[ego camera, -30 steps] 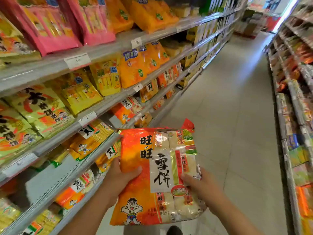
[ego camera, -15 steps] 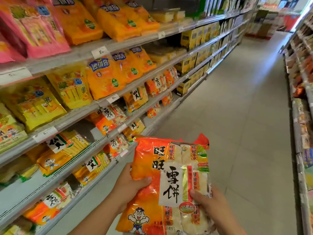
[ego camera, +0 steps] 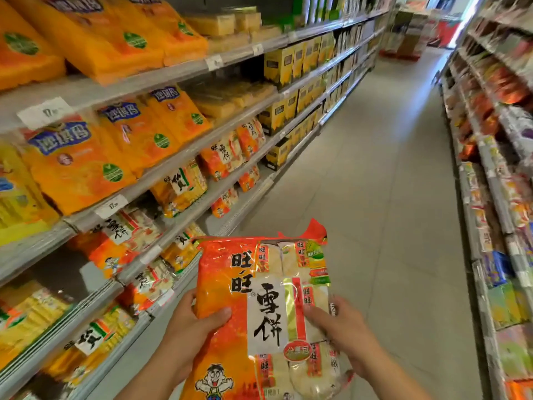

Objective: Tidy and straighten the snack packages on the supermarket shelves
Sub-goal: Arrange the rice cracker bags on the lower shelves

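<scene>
Hands: two, left hand [ego camera: 190, 327] and right hand [ego camera: 343, 330]. Held rice-cracker bag [ego camera: 259, 313]: one. Orange bags with blue labels [ego camera: 75, 163] on the second shelf: three; price tags [ego camera: 43, 112] visible: at least four.

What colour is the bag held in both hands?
Orange-red bag with a white label and clear window, seen in the head view.

You hold a snack package [ego camera: 259, 307] that is orange-red on its left, clear over pale white crackers on its right, with a white label in black brush characters and a cartoon boy. On your left, the shelves [ego camera: 161, 79] are grey, stocked with orange bags [ego camera: 78, 166] bearing blue banners and green round seals, and yellow boxes [ego camera: 278, 64].
</scene>
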`<move>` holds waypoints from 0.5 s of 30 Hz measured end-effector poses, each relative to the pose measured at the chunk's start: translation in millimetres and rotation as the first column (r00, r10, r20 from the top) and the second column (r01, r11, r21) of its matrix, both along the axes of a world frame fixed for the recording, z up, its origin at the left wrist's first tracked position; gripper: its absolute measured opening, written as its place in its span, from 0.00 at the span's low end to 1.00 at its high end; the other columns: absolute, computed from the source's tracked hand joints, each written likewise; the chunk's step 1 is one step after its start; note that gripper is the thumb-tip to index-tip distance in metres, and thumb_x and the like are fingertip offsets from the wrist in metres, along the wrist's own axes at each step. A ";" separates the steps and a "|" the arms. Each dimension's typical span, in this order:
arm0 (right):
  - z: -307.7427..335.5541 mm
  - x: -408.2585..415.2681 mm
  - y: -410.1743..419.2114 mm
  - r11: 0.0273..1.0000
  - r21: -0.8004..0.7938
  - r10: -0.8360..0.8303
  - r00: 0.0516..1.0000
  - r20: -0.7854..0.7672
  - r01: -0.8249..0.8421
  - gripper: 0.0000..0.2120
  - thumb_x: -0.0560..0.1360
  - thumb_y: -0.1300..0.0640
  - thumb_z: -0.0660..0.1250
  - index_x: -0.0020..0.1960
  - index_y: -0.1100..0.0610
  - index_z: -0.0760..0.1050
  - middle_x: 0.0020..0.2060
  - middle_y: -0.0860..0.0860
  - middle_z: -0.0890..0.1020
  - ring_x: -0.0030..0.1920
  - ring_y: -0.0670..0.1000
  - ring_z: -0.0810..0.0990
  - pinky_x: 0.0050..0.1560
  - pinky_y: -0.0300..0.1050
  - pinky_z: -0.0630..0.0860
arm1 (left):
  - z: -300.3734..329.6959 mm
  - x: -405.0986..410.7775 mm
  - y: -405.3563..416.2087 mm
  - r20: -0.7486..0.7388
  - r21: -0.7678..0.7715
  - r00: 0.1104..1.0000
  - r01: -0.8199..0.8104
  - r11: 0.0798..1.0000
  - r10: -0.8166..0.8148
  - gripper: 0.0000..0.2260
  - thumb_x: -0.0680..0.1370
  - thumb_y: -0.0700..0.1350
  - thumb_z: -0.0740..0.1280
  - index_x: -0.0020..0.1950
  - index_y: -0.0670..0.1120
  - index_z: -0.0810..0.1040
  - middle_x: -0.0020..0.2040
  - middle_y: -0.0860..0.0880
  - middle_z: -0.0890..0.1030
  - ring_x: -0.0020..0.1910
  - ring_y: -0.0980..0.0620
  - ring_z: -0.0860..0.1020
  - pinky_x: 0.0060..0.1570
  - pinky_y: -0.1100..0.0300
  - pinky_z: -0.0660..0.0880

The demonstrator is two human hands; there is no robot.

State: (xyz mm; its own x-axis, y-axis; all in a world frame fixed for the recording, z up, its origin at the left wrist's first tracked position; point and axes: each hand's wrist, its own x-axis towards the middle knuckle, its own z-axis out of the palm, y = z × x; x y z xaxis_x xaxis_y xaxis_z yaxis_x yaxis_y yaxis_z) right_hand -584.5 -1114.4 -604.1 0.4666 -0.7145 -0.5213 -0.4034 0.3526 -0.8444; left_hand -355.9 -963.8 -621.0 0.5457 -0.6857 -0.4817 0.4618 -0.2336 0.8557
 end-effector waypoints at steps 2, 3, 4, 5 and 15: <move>2.2 19.2 -34.6 0.999 -0.039 -0.031 0.999 -0.013 0.030 0.18 0.71 0.49 0.75 0.56 0.56 0.77 0.44 0.53 0.87 0.44 0.55 0.86 0.51 0.57 0.82 | -3.2 21.0 -39.6 0.000 -0.018 1.000 0.024 1.000 -0.024 0.32 0.58 0.42 0.81 0.58 0.54 0.72 0.46 0.48 0.86 0.44 0.43 0.85 0.37 0.48 0.81; 3.9 29.5 -52.3 0.997 -0.061 -0.055 0.998 -0.016 0.054 0.18 0.70 0.48 0.75 0.56 0.55 0.77 0.44 0.52 0.87 0.44 0.55 0.86 0.51 0.57 0.81 | -2.9 32.1 -60.5 -0.005 -0.035 0.999 0.037 0.999 -0.037 0.33 0.58 0.43 0.81 0.58 0.55 0.72 0.46 0.48 0.86 0.44 0.43 0.85 0.37 0.48 0.81; 6.1 40.1 -71.0 0.993 -0.080 -0.084 0.996 -0.018 0.083 0.18 0.70 0.47 0.76 0.55 0.54 0.78 0.43 0.52 0.87 0.43 0.54 0.86 0.51 0.57 0.82 | -1.9 43.9 -82.4 -0.014 -0.054 0.999 0.050 0.997 -0.051 0.33 0.57 0.44 0.81 0.59 0.55 0.72 0.47 0.48 0.86 0.44 0.43 0.85 0.37 0.48 0.81; 8.9 50.5 -89.7 0.989 -0.096 -0.111 0.994 -0.023 0.109 0.18 0.69 0.46 0.76 0.54 0.53 0.79 0.43 0.51 0.87 0.43 0.53 0.87 0.50 0.57 0.82 | -0.7 55.6 -103.8 -0.011 -0.067 0.998 0.067 0.996 -0.068 0.34 0.57 0.45 0.81 0.59 0.55 0.72 0.48 0.48 0.86 0.44 0.44 0.85 0.38 0.48 0.81; 9.0 148.2 -229.7 0.995 0.035 -0.099 0.992 0.082 0.096 0.29 0.62 0.47 0.79 0.58 0.57 0.76 0.46 0.57 0.86 0.46 0.59 0.86 0.47 0.57 0.82 | 8.2 147.7 -229.7 0.023 -0.042 0.998 0.057 0.998 -0.056 0.30 0.61 0.45 0.80 0.59 0.54 0.73 0.48 0.49 0.86 0.45 0.45 0.85 0.41 0.48 0.81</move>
